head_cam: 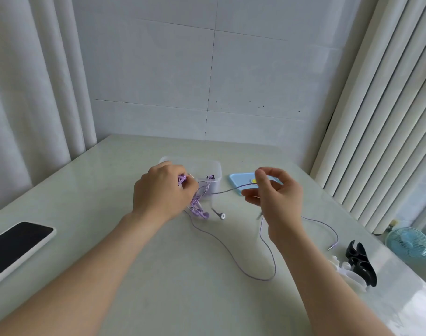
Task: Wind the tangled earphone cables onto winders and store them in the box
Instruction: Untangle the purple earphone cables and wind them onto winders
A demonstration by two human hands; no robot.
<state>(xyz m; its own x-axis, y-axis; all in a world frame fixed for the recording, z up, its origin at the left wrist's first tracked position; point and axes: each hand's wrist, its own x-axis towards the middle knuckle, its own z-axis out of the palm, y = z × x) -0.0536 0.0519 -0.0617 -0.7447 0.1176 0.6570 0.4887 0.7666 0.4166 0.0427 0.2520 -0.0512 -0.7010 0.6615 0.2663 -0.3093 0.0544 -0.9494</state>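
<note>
The left hand [162, 190] and right hand [277, 197] are bare, as are both forearms [105, 258].

purple earphone cable [265, 279], half tangled, tail looping; clear box [215, 174] behind; black, white winders [360, 265] far right.

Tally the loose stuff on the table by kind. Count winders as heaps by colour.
Phone: 1
Clear box: 1
Blue lid: 1
Purple earphone cable: 1
Black winder heap: 1
White winder heap: 1
Total: 6
</note>
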